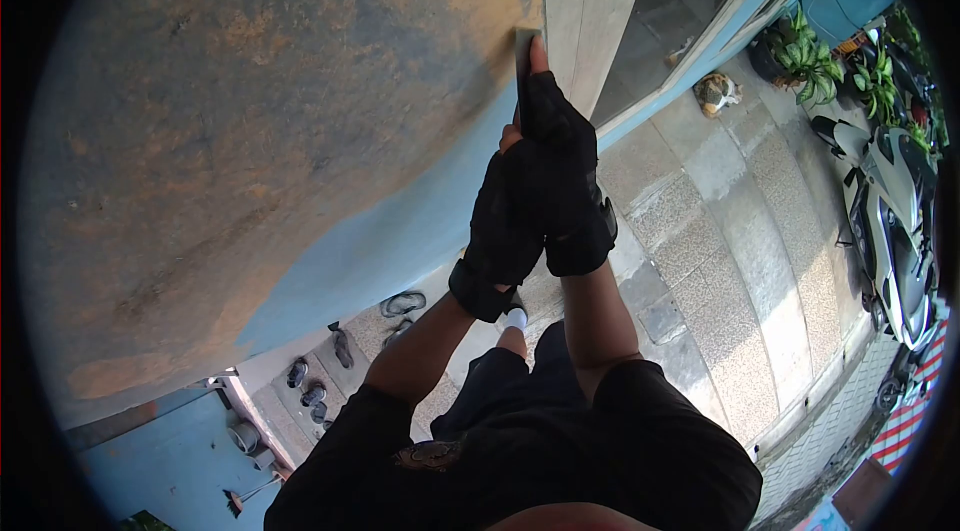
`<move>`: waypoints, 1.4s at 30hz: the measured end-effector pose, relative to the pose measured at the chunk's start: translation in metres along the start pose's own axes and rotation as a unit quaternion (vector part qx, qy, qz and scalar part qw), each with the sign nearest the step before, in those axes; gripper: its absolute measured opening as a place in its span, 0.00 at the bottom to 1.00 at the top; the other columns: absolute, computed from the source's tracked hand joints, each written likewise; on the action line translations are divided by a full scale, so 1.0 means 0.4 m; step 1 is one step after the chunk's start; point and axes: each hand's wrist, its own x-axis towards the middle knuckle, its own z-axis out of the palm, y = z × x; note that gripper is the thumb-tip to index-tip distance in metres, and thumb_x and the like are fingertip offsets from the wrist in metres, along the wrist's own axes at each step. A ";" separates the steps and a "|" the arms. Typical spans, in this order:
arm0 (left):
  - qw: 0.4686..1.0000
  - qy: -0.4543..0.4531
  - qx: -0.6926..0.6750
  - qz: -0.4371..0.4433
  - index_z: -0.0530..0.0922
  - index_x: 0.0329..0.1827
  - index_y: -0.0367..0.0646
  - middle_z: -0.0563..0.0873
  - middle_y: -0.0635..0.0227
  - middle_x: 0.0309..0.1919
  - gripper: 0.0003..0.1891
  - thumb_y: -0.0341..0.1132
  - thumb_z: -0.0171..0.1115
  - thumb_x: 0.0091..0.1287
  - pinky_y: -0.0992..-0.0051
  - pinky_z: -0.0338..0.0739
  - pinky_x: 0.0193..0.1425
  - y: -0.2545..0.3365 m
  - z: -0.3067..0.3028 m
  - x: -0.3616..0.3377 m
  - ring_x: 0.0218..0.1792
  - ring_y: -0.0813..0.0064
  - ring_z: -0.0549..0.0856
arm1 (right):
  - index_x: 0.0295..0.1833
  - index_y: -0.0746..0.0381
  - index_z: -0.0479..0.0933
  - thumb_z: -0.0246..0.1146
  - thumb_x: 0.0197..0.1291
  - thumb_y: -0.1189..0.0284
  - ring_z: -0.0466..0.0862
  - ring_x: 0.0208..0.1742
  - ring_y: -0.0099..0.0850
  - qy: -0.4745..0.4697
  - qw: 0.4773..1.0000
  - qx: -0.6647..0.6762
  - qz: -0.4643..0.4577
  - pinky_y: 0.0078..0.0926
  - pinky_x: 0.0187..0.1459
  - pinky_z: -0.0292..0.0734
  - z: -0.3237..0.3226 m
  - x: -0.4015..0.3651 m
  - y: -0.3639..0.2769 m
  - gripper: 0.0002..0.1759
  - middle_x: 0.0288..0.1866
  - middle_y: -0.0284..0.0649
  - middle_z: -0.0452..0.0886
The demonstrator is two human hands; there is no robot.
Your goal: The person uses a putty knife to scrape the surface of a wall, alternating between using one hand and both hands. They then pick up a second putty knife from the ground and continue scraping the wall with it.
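Both my hands wear black fingerless gloves and are pressed together against the wall's right edge. A flat, thin-bladed scraper (522,56) stands nearly edge-on to me, its blade touching the wall. My right hand (562,156) is closed on the scraper, one bare fingertip stretched along the blade. Just below and to the left, my left hand (505,221) is closed at the lower end of the tool, with a fingertip showing beside it. The gloves hide the handle. The wall (280,121) has patchy brown and grey areas above light blue paint.
Right of the wall are a pale wooden frame (595,1) and a dark glass pane (665,21). A cat (716,94) lies on the tiled floor (680,221) near potted plants (800,61). A motorcycle (890,221) stands far right. Sandals (403,304) and a broom (240,501) are lower left.
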 end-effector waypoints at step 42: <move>0.902 0.003 0.431 0.036 0.68 0.71 0.40 0.78 0.63 0.62 0.22 0.34 0.57 0.76 0.72 0.73 0.68 0.019 -0.018 -0.043 0.63 0.74 0.78 | 0.80 0.56 0.57 0.54 0.51 0.89 0.68 0.31 0.18 0.019 0.997 -0.037 0.068 0.12 0.38 0.68 0.009 -0.031 -0.026 0.47 0.30 0.28 0.68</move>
